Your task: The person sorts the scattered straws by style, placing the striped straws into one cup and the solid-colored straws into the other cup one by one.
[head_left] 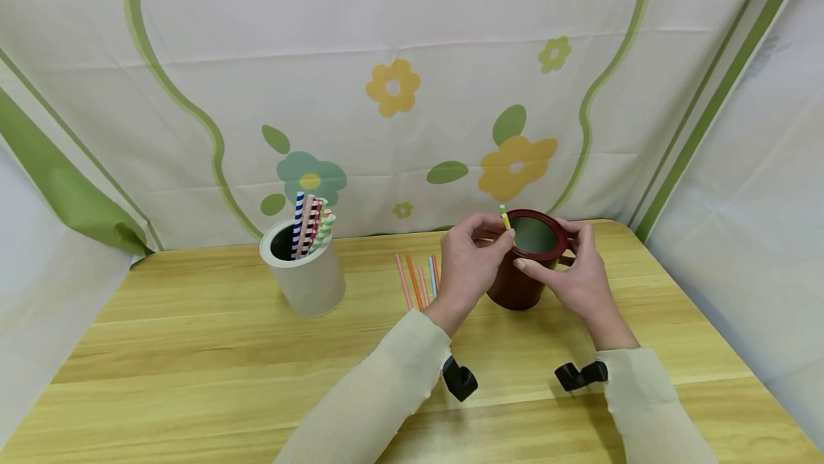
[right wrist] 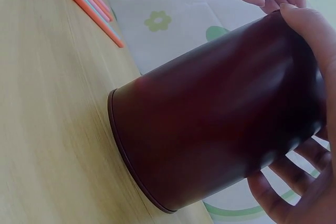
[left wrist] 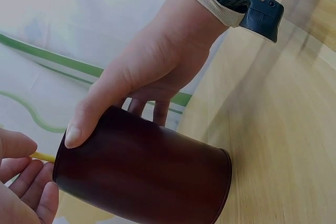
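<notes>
Beside the rim of a dark red container (head_left: 518,285), my left hand (head_left: 466,260) pinches a thin yellow straw (head_left: 506,221); a green-tipped piece (head_left: 502,208) shows just behind it. The left wrist view shows the yellow straw (left wrist: 43,157) between thumb and fingers, its far end hidden at the container's (left wrist: 142,166) rim. My right hand (head_left: 582,282) grips the upper right side of the container, thumb near the rim on the front. In the right wrist view, the right-hand fingers (right wrist: 283,177) spread along the container's (right wrist: 210,114) side.
Left of the hands, several pink, orange (head_left: 414,282) and blue straws lie on the wooden table (head_left: 225,378), partly behind my left hand. Farther left stands a white can (head_left: 312,285) holding several striped straws (head_left: 298,224). A floral curtain (head_left: 450,121) hangs along the table's back edge.
</notes>
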{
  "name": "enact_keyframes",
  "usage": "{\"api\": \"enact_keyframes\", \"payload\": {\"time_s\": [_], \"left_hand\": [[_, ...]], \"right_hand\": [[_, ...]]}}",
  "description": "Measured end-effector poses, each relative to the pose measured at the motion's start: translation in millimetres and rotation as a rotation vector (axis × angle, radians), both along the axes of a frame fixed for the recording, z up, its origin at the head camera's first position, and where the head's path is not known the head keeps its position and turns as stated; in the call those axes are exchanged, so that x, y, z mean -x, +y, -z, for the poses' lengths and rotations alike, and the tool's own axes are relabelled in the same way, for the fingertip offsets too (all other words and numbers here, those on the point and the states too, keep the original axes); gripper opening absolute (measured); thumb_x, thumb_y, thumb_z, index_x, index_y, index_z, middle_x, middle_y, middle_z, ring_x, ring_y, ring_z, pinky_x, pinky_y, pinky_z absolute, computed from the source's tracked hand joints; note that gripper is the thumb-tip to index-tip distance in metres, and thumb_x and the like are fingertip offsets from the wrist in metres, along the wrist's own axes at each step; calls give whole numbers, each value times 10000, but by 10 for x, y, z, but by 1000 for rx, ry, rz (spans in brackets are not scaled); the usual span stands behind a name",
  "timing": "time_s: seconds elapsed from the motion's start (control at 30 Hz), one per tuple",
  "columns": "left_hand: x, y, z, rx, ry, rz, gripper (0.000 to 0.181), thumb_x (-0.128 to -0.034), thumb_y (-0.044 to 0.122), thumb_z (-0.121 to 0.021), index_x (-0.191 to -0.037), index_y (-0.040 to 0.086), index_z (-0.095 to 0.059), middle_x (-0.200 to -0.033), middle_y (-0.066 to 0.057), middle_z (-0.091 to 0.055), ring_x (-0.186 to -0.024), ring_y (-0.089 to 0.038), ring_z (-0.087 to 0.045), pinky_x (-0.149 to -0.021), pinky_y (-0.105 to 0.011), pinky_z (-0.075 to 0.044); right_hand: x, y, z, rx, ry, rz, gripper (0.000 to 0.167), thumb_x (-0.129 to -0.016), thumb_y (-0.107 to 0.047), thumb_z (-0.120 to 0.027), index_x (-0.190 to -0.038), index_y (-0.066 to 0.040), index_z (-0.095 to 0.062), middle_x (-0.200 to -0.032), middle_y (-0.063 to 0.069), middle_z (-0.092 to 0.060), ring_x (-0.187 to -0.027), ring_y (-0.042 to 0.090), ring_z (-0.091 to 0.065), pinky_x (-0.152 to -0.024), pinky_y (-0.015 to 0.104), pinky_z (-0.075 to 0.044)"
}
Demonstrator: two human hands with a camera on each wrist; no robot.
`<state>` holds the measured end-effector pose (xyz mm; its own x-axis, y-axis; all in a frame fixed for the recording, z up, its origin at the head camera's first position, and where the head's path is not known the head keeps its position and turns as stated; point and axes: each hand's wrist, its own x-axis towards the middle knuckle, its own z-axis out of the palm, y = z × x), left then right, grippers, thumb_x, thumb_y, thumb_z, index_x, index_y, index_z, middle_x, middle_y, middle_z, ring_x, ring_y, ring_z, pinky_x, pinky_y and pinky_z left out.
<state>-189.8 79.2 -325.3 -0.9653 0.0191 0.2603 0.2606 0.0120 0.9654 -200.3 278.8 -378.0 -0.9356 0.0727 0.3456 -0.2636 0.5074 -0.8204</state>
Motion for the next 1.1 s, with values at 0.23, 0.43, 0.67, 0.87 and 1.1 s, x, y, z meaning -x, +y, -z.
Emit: {"api": "enact_keyframes", "payload": {"time_s": [0.23,0.43,0.67,0.87,1.1], "left_hand": [[-4,5,6,-5,-2,-10,146,-978,146,-798,-1104,71,-795,-1043,-23,-802,-892,-30,-707,-784,-204,-612],[-3,8,10,-9,-2,-15,147,-978,151,-801,-1102,72,-795,-1047,-18,-802,-911,-37,-713,-798,-212,-617],[-5,11,12,-19,-17,-21,96,-970,150,-810,-1063,126,-806,-1033,12,-799,-903,-42,-714,-790,-231,-619],[-4,2,17,-19,-16,-18,73,-968,152,-812,-1041,151,-808,-1038,6,-802,-899,-37,-715,-784,-215,-614],[-3,9,19,-30,-27,-20,74,-961,143,-817,-1032,163,-808,-1024,22,-801,-901,-38,-713,-790,-227,-614]], "right_hand": [[-8,-2,-6,-2,-9,2,879,-880,-253,-911,-1540,-71,-360,-1580,64,-511,-1213,24,-492,-948,254,-438],[-7,-5,-7,2,-10,1,879,-882,-252,-909,-1543,-73,-358,-1579,65,-509,-1206,24,-491,-947,268,-437],[-6,-8,-7,0,-5,0,879,-883,-253,-909,-1545,-75,-359,-1581,63,-508,-1210,38,-493,-946,272,-443],[-7,-11,-7,-1,-4,-3,876,-885,-250,-907,-1545,-77,-358,-1578,66,-509,-1230,79,-494,-948,264,-443],[-6,-10,-3,-2,-7,1,882,-880,-256,-912,-1543,-78,-357,-1578,60,-510,-1232,86,-491,-953,288,-443]]}}
